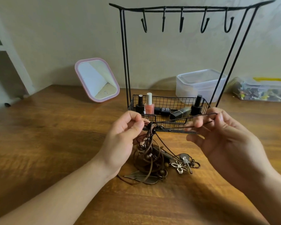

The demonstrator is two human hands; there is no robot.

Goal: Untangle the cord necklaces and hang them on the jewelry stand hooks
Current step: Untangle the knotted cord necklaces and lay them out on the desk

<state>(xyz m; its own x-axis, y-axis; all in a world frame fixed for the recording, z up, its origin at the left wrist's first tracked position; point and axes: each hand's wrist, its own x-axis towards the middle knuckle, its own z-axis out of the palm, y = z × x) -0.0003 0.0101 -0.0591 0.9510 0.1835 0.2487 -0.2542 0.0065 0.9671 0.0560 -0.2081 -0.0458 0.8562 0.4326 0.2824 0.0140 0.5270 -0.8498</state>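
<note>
A tangled heap of brown and black cord necklaces (154, 161) with metal pendants lies on the wooden table between my hands. My left hand (123, 137) pinches a knotted bunch of cords and lifts it above the heap. My right hand (221, 140) grips a dark cord loop (173, 123) that is stretched taut across to the left hand. Behind them stands the black wire jewelry stand (125, 62). Several hooks (182, 20) hang from its top bar, all bare.
The stand's wire basket (169, 101) holds nail polish bottles and a lipstick. A pink-framed mirror (96, 79) leans at the back left. Behind the stand on the right sit a clear plastic box (199, 83) and another container of small items (263, 90). A white shelf (10, 62) stands at far left.
</note>
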